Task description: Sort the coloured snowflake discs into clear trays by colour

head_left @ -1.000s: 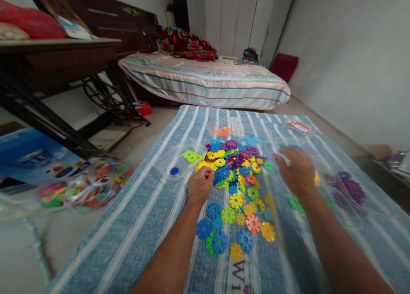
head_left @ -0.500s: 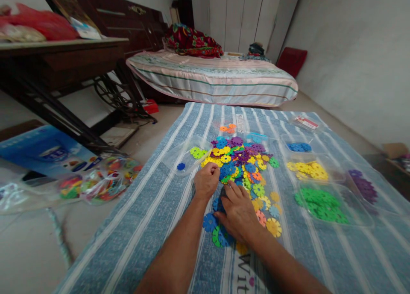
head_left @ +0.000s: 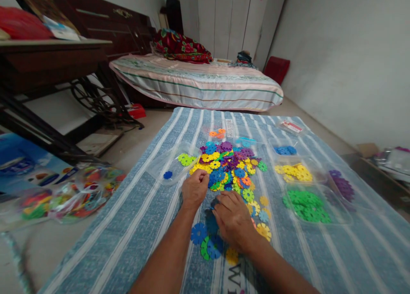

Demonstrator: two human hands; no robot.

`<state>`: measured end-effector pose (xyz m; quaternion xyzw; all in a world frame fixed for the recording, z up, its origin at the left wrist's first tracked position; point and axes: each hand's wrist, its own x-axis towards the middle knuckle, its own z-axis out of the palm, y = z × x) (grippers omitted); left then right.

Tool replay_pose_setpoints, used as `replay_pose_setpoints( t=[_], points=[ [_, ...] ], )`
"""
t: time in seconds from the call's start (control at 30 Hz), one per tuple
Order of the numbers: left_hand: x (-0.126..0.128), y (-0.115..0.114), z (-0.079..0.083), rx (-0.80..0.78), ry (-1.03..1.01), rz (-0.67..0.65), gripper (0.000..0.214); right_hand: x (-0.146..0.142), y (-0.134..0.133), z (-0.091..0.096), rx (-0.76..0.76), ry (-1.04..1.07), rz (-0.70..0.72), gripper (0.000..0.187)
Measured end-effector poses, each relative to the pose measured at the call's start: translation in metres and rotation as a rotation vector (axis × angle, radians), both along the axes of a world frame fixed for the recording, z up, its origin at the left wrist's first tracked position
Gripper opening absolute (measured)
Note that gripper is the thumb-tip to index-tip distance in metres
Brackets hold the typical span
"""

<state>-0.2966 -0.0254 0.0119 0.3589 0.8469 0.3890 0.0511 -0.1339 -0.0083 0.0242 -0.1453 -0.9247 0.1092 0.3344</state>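
A mixed heap of notched plastic flower discs (head_left: 226,162) lies on the striped cloth, in yellow, purple, blue, green and orange. At the heap's near left edge, my left hand (head_left: 194,188) is closed with its fingers curled in; what they may hold is hidden. Palm down, my right hand (head_left: 233,217) is closed just in front of the heap. Dark blue flower discs (head_left: 211,220), blurred, show at its thumb side and seem to be in its grip. Nearer me are a blue disc (head_left: 198,233), a green disc (head_left: 204,248) and a yellow disc (head_left: 232,255).
Right of the heap stand clear trays of blue discs (head_left: 285,150), yellow discs (head_left: 294,172), green discs (head_left: 307,205) and purple discs (head_left: 342,186). On the left, a clear tray (head_left: 156,177) holds lime discs and one blue disc. Beyond the cloth-covered table is a bed (head_left: 198,82).
My right hand has drawn back slightly from the heap, its fingers more curled, and the blue discs beside it have shifted. My left hand stays by the heap. The whole view has swung right.
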Motion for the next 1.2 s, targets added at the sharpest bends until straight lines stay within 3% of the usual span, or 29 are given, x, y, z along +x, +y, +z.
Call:
replay_pose_setpoints(
  t=[0.2,0.37,0.47,0.57,0.67,0.77,0.93,1.07,1.2],
  points=[
    [-0.001,-0.001,0.001,-0.016,-0.001,0.0,0.016,0.009,0.019,0.013,-0.005,0.067,-0.007,0.016],
    [0.0,-0.001,0.003,-0.021,-0.008,0.008,0.015,0.028,0.078,0.032,0.125,0.039,-0.11,0.019],
    [0.0,-0.001,0.003,-0.014,-0.011,0.007,0.015,0.045,0.134,0.051,0.232,-0.027,-0.259,0.024],
    [0.0,-0.001,0.003,-0.018,-0.014,0.006,0.014,0.062,0.184,0.068,0.31,-0.083,-0.564,0.024],
    [0.0,-0.001,0.003,-0.021,-0.013,0.009,0.014,0.071,0.201,0.069,0.298,-0.054,-0.752,0.027],
    [0.0,-0.001,0.003,-0.028,-0.011,0.007,0.015,0.068,0.175,0.054,0.24,-0.021,-0.591,0.026],
    [0.003,-0.002,0.002,-0.004,-0.017,0.012,0.015,0.046,0.086,0.027,0.088,0.06,-0.185,0.016],
    [0.005,-0.002,0.002,-0.005,-0.011,0.003,0.015,0.032,0.027,0.02,-0.033,-0.006,0.01,0.013],
    [0.005,-0.002,0.001,0.011,-0.008,-0.004,0.015,0.024,-0.01,0.017,-0.105,-0.126,0.138,0.008]
  ],
)
